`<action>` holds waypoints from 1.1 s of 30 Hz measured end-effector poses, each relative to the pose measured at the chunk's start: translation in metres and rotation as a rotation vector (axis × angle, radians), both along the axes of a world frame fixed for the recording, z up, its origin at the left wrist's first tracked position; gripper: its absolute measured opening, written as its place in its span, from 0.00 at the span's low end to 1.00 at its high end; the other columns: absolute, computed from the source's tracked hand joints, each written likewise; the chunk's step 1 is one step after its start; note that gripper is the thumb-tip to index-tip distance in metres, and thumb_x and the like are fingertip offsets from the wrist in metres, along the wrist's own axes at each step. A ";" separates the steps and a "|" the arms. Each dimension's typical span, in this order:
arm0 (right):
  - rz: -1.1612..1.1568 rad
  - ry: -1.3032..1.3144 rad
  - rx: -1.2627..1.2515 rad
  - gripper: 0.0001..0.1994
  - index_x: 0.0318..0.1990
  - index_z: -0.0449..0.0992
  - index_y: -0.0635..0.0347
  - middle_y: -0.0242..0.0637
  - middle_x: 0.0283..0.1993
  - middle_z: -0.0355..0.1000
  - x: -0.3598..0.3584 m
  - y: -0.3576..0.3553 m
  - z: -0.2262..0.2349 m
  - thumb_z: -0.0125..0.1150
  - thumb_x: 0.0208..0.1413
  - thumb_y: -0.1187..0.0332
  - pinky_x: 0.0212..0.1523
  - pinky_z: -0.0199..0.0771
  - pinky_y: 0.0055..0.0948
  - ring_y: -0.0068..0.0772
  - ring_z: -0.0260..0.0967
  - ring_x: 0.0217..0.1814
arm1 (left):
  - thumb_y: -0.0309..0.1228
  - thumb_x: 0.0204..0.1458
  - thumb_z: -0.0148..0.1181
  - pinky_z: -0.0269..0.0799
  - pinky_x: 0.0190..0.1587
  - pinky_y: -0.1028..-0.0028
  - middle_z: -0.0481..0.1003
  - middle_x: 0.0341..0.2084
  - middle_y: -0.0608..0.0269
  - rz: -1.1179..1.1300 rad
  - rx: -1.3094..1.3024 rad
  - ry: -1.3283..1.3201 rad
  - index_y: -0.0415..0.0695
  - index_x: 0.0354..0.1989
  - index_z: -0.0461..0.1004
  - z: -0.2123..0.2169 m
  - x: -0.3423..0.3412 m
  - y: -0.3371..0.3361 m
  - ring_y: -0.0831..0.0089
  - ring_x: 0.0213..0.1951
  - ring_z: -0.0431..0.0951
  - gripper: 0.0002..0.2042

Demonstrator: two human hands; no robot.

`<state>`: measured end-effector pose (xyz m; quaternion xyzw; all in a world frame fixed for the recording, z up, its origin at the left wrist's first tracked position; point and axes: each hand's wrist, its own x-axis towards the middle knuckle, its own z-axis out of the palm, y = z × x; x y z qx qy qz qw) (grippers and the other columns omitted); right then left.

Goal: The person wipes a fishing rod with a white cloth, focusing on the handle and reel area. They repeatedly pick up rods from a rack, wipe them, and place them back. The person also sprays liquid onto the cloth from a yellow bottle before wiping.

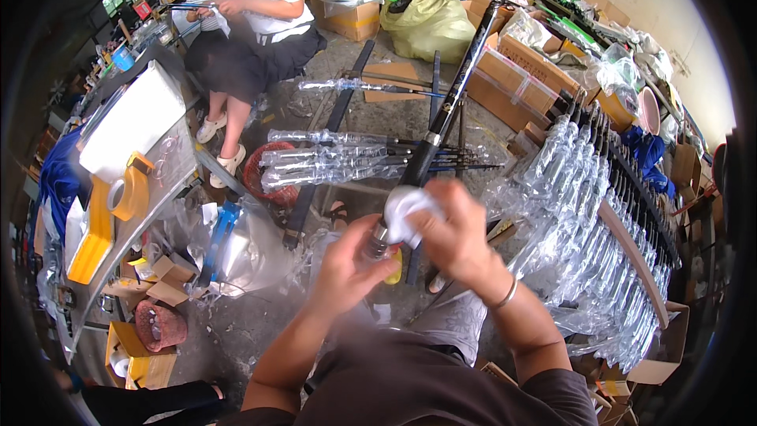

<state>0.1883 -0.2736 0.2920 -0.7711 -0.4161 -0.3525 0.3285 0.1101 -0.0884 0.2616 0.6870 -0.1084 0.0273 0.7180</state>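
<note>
A thick black fishing rod [452,102] with silver bands slants up and away from my body, toward the boxes at the back. Near its lower end, my left hand [347,264] is closed around the metal-banded grip. Just above that, my right hand [459,230], a little blurred, is closed on a white cloth [408,213] pressed against the rod. The cloth and fingers hide that stretch of the rod. Something yellow [389,268] shows beside the left fingers, too covered to name.
Plastic-sleeved rods [583,213] hang on a rack at right. More wrapped rods [323,162] lie across a stand ahead. A table [162,181] at left bears yellow tape [128,196]. Cardboard boxes [516,83] and a pale green sack [430,25] fill the back. Another person [264,16] sits far left.
</note>
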 end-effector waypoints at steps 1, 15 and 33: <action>-0.067 0.033 0.090 0.12 0.37 0.75 0.64 0.48 0.41 0.69 0.010 -0.001 0.006 0.58 0.43 0.85 0.31 0.73 0.33 0.44 0.71 0.35 | 0.23 0.57 0.60 0.69 0.52 0.74 0.75 0.46 0.59 -0.015 0.038 0.004 0.33 0.60 0.62 0.003 -0.003 0.000 0.76 0.49 0.73 0.24; 0.177 0.053 0.091 0.13 0.37 0.76 0.63 0.46 0.41 0.68 -0.004 0.004 -0.009 0.53 0.44 0.87 0.36 0.72 0.32 0.42 0.70 0.36 | 0.43 0.61 0.55 0.60 0.13 0.79 0.69 0.21 0.58 -0.361 -0.504 0.361 0.33 0.58 0.63 -0.004 0.001 0.014 0.79 0.13 0.64 0.26; 0.113 0.356 0.549 0.11 0.47 0.71 0.69 0.36 0.46 0.67 0.020 0.004 -0.023 0.55 0.57 0.79 0.39 0.67 0.20 0.22 0.65 0.41 | 0.45 0.63 0.52 0.58 0.13 0.80 0.68 0.19 0.64 -0.466 -0.535 0.365 0.35 0.58 0.64 -0.004 0.005 0.016 0.81 0.12 0.63 0.26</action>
